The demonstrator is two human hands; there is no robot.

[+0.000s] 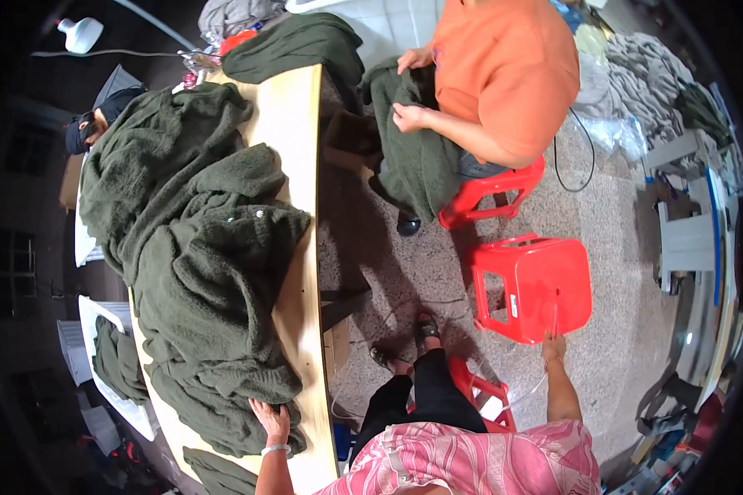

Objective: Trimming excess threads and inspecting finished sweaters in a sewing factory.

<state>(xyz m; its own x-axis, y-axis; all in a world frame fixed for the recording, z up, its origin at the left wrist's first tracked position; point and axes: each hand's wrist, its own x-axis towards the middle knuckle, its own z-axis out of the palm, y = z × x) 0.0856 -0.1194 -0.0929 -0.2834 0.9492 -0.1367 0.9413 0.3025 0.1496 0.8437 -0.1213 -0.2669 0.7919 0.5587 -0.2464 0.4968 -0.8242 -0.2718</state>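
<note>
A large heap of dark green fleece garments [215, 272] covers much of the wooden table [307, 107] on my left. My left hand [271, 421] lies with spread fingers on the near end of the heap and pinches nothing. On my right, an unoccupied red plastic stool [541, 289] stands on the floor. My right hand [555, 348] is at its near edge with the fingers bent over the rim. A thin reddish shape lies just ahead of those fingers on the seat; what it is stays unclear.
Ahead, a person in an orange top [504, 82] sits on another red stool [504, 194], both hands on a dark green garment [413, 140]. Grey fabric piles [648, 78] lie far right. Beyond the table are a white sewing-machine table [128, 404] and a second person's dark cap [78, 132].
</note>
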